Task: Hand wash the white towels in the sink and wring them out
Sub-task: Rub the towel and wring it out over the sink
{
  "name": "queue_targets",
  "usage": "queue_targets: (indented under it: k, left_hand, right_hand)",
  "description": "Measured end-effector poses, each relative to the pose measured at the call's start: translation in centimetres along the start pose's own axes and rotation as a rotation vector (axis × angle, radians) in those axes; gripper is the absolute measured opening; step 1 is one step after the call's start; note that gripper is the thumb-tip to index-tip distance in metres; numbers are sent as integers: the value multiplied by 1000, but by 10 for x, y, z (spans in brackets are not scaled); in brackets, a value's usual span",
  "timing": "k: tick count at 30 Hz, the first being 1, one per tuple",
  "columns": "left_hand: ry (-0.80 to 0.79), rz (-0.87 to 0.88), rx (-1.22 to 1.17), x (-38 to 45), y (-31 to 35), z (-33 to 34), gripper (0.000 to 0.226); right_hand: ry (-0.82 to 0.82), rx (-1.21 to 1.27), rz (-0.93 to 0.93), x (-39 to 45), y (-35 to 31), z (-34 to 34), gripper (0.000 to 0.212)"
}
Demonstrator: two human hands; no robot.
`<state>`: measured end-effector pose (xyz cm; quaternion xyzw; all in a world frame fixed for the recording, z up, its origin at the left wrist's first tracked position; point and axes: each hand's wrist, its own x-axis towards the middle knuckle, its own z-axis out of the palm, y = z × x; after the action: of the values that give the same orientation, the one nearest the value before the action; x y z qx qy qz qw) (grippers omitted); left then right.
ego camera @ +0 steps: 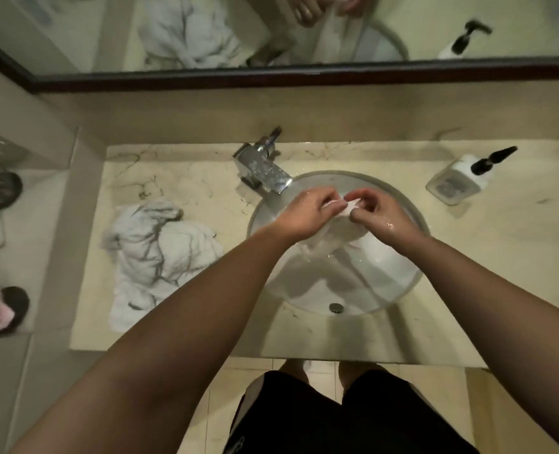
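Hands, left (307, 213) and right (375, 213), both pinch one wet towel (347, 208) over one sink (412, 283); one towel heap (160, 253) lies beside.

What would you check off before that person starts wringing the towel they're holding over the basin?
1. Both hands on the towel: ok. The left hand and right hand each pinch the white towel.
2. Towel over the sink, so drips fall inside: ok.
3. Faucet off: cannot tell; no stream is plain to see.
4. Drain open: cannot tell.
5. Towel rinsed of soap: cannot tell.
6. Spot for the wrung towel: ok; a towel pile lies on the counter left of the sink, with bare counter on the right.
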<state>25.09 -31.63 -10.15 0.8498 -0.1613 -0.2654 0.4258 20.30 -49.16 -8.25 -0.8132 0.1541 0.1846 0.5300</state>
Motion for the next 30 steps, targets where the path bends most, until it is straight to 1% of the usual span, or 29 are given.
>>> queue_targets:
  k: [3, 5, 7, 8, 10, 11, 12, 13, 15, 16, 17, 19, 21, 22, 24, 26, 28, 30]
  left_hand:
    - [-36, 9, 45, -7, 25, -15, 26]
    - [-41, 4, 29, -10, 37, -26, 27]
    - [-50, 4, -4, -15, 45, -37, 35]
    - [-74, 8, 27, -19, 49, -44, 40]
    - [-144, 12, 211, -24, 44, -52, 43]
    - [-175, 9, 295, -27, 39, -55, 40]
    - [-195, -3, 331, -27, 31, -56, 36]
    - [-196, -20, 310, -28, 23, -57, 29]
    - [-151, -97, 165, -30, 15, -58, 12]
    - [-112, -139, 50, -31, 15, -59, 7]
    - [-71, -173, -82, -32, 16, -60, 6]
    - [15, -218, -318, -34, 22, -64, 8]
    - [58, -237, -456, -31, 31, -67, 15]
    - [58, -246, -497, -28, 36, -68, 16]
    - [10, -252, -528, -23, 50, -68, 13]
    - [-48, -235, -493, -18, 61, -65, 9]
    - [-77, -225, -410, -16, 69, -64, 8]
    - [-67, -231, -397, -16, 69, -63, 6]
  right_hand:
    - [-42, -189, -57, -9, -16, -15, 9]
    - [-67, -214, -80, -14, -27, -21, 14]
    - [-50, -124, -82, -19, -38, -24, 19]
    - [-31, -43, -76, -22, -43, -26, 20]
    - [18, 135, -53, -27, -53, -30, 15]
    - [30, 205, -51, -29, -58, -33, 14]
    - [30, 253, -50, -31, -63, -36, 14]
    - [25, 289, -49, -30, -65, -40, 14]
    - [8, 316, -26, -29, -68, -46, 6]
    - [6, 309, -14, -28, -68, -48, 12]
    - [9, 291, -2, -26, -66, -50, 19]
    - [-3, 229, 29, -24, -60, -55, 22]
    - [-109, 142, 68, -23, -53, -56, 18]
    - [-181, 91, 90, -23, -50, -53, 22]
    - [-268, 31, 79, -25, -53, -43, 34]
    - [-294, 81, 18, -25, -62, -32, 38]
    - [-305, 137, -25, -21, -69, -24, 29]
    - [-285, 138, -48, -19, -76, -20, 13]
